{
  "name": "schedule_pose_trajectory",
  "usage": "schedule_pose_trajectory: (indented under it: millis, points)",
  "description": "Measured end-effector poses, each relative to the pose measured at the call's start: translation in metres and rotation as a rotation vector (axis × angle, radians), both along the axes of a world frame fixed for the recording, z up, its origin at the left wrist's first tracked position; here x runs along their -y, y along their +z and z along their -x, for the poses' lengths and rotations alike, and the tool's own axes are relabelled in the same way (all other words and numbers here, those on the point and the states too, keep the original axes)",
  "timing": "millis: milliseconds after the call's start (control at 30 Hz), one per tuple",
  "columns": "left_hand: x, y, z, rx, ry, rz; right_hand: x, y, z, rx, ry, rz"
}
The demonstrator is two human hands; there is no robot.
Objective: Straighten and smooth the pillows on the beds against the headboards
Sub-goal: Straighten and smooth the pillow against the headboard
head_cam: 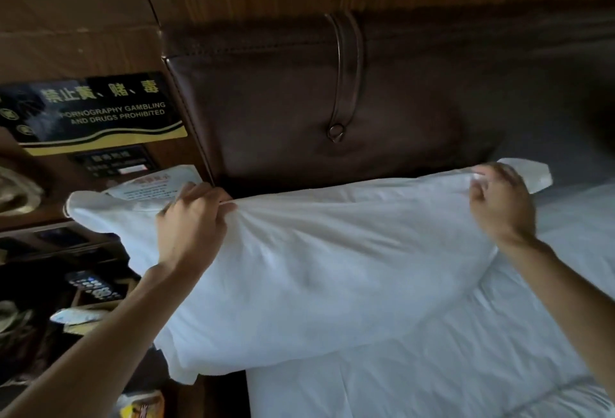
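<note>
While both hands hold its upper edge, a white pillow [299, 271] lies across the head of the bed [449, 367], just below the brown padded headboard [266, 105]. Left hand [191, 221]: fingers [213, 194] curled over the top seam, bunching the cloth into radiating creases; the grip is closed on the fabric. Right hand [502, 204]: blurred, fingers bent around the pillow's far upper corner, pinching the cloth there; the grip appears closed on the pillow, though the exact finger positions cannot be resolved. The pillow's left end overhangs the mattress edge toward the nightstand [36, 221]; its right end rests on the white sheet. Its lower edge lies on the bedding, and its surface is wrinkled between the two hands. A strap with a metal ring [336, 133] hangs down the headboard's middle, above the pillow. On the wall panel to the left, a dark sign [96, 111] reads "PORNOGRAPHY GAMBLING AND DRUGS PROHIBITED". A remote control [95, 288] lies among items at lower left
</note>
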State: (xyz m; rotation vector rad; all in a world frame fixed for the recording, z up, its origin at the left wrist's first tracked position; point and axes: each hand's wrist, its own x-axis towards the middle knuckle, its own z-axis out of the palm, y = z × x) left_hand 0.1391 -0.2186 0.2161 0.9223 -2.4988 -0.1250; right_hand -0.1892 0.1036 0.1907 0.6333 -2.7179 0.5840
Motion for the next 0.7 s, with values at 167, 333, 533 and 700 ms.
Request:
schedule_pose_trajectory:
  millis: [167, 333, 533, 700]
  points:
    - [-0.072, -0.029, 0.009, -0.018, -0.279, 0.294, 0.061, -0.026, -0.112, -0.288, 0.365, 0.063]
    - [-0.107, -0.087, 0.035, 0.169, -0.41, 0.263, 0.098, -0.075, -0.148, -0.297, 0.419, 0.014]
    - [-0.039, -0.089, -0.002, 0.232, -0.283, 0.335, 0.061, -0.082, -0.084, -0.395, 0.23, -0.046]
    - [-0.027, -0.065, -0.031, 0.319, -0.252, 0.261, 0.028, -0.061, -0.062, -0.269, 0.286, -0.25]
